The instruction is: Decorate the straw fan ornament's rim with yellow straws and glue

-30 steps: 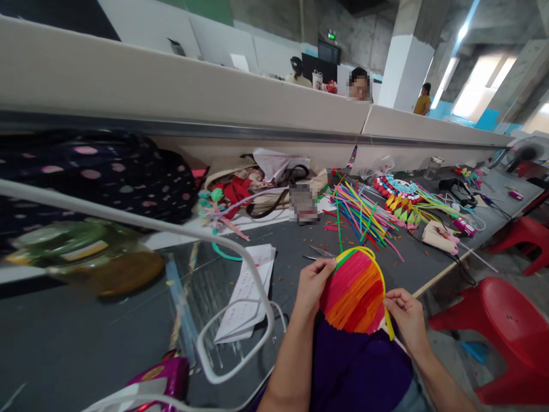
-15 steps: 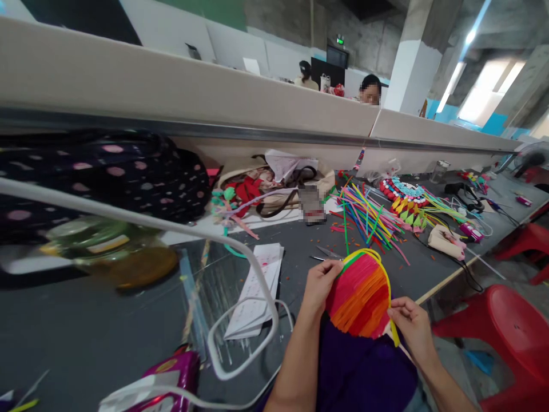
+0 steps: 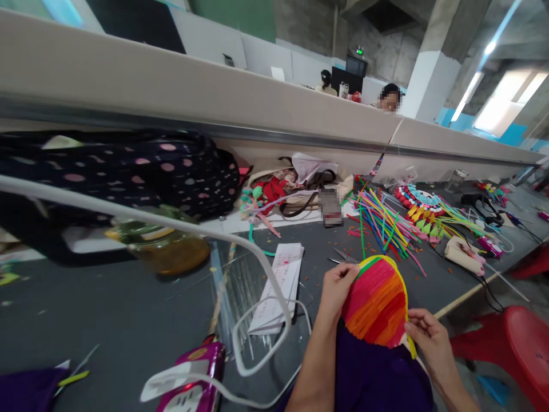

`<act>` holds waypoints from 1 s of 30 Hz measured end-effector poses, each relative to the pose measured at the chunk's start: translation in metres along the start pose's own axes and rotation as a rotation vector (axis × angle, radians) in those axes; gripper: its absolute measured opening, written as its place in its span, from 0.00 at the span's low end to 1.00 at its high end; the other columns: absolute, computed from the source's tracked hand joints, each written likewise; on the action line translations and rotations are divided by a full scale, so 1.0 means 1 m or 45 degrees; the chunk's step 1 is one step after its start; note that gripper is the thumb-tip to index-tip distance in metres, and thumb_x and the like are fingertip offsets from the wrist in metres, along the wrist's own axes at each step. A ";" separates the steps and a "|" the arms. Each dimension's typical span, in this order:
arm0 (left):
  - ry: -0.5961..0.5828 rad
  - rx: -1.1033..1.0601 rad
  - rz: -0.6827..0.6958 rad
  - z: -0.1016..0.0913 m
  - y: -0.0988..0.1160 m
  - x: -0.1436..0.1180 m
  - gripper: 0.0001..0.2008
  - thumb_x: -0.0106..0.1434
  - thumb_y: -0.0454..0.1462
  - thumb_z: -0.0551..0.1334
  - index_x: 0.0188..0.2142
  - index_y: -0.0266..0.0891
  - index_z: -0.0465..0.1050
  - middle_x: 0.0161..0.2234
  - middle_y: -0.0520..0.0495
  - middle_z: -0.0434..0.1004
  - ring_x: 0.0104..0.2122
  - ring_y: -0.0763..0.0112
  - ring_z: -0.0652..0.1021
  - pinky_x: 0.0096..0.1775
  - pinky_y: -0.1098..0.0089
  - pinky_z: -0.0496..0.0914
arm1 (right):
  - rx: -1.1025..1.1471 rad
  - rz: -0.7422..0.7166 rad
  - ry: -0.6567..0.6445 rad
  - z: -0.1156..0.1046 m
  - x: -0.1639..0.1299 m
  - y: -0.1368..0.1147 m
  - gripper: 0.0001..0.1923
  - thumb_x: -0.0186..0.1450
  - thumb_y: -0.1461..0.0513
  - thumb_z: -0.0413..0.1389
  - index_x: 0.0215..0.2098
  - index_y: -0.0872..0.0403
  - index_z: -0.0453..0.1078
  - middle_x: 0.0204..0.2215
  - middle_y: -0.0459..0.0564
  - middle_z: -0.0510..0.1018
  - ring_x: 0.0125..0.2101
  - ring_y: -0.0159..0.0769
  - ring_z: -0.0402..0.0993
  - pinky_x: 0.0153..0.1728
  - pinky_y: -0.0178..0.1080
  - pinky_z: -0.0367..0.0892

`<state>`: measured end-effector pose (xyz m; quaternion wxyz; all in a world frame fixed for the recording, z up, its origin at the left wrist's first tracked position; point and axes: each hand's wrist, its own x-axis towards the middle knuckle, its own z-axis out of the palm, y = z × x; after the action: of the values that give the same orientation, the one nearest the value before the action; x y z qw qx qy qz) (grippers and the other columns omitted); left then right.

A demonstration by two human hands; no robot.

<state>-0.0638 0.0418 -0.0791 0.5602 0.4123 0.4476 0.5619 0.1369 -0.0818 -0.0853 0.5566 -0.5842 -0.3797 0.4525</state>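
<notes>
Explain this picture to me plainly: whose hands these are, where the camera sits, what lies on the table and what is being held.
There is no machine here. The camera is worn on a person's head and looks forward and down, so the two bare arms rising from the bottom edge are that person's own. The left hand grips the upper left edge of a round craft piece covered in pink, orange and red strips. The right hand pinches the yellow strip running along its right rim. On the grey table lie a heap of coloured strips, folded papers, a jar of amber liquid, a dark spotted bag and a white cable. Other people sit behind the partition.
</notes>
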 end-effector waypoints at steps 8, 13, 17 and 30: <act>0.067 0.212 0.183 -0.004 0.001 0.001 0.09 0.54 0.38 0.61 0.24 0.37 0.79 0.24 0.49 0.75 0.27 0.69 0.73 0.33 0.71 0.64 | -0.022 0.055 0.007 0.003 0.005 0.000 0.18 0.45 0.54 0.70 0.32 0.54 0.78 0.29 0.51 0.80 0.30 0.39 0.76 0.33 0.37 0.71; 0.074 0.306 0.194 -0.007 0.003 0.001 0.10 0.55 0.36 0.59 0.24 0.37 0.79 0.26 0.48 0.77 0.29 0.68 0.75 0.33 0.71 0.65 | -0.055 0.097 0.033 0.008 0.004 0.001 0.19 0.44 0.54 0.71 0.31 0.55 0.78 0.28 0.51 0.81 0.30 0.41 0.76 0.32 0.38 0.72; 0.086 0.379 0.183 -0.008 0.003 0.000 0.10 0.56 0.36 0.58 0.24 0.38 0.79 0.26 0.48 0.78 0.29 0.68 0.76 0.33 0.71 0.66 | -0.075 0.096 0.053 0.009 0.001 0.003 0.19 0.44 0.55 0.71 0.31 0.54 0.77 0.28 0.50 0.81 0.30 0.40 0.76 0.32 0.37 0.72; -0.007 0.421 0.099 -0.007 -0.006 0.007 0.11 0.55 0.36 0.58 0.25 0.38 0.80 0.27 0.48 0.81 0.29 0.67 0.77 0.31 0.72 0.67 | 0.089 0.205 0.043 0.005 -0.015 0.010 0.15 0.49 0.59 0.70 0.33 0.52 0.73 0.25 0.44 0.78 0.27 0.33 0.74 0.30 0.32 0.70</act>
<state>-0.0691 0.0479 -0.0869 0.4637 0.5174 0.5161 0.5009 0.1268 -0.0951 -0.0932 0.5448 -0.6006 -0.3059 0.4989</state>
